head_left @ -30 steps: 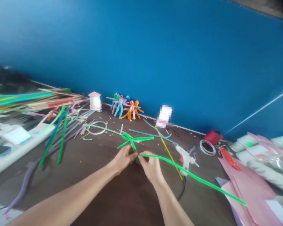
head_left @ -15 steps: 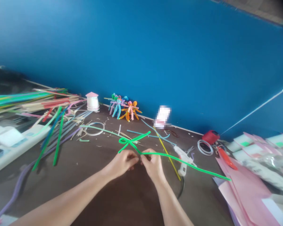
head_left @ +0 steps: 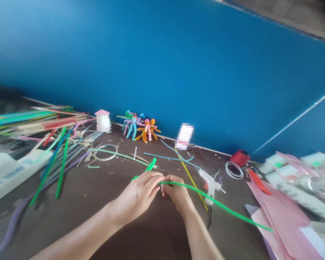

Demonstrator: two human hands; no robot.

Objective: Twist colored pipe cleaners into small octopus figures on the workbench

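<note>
Lying on the dark brown tabletop (head_left: 141,238), a green chenille pipe cleaner (head_left: 213,200), running rightward from between the left hand (head_left: 134,196) and the right hand (head_left: 176,193). Behind the hands, along the foot of the blue wall (head_left: 162,65), a white cylindrical cup (head_left: 103,121) at left, a cluster of multicoloured pipe-cleaner figures (head_left: 141,129) just beside it, and a red spool (head_left: 239,157) well to the right. Left of the hands, a heap of long multicoloured pipe cleaners (head_left: 29,121); right of them, a white plastic glue gun (head_left: 209,184), then sheets of pink paper (head_left: 281,220) at the tabletop's right end.
</note>
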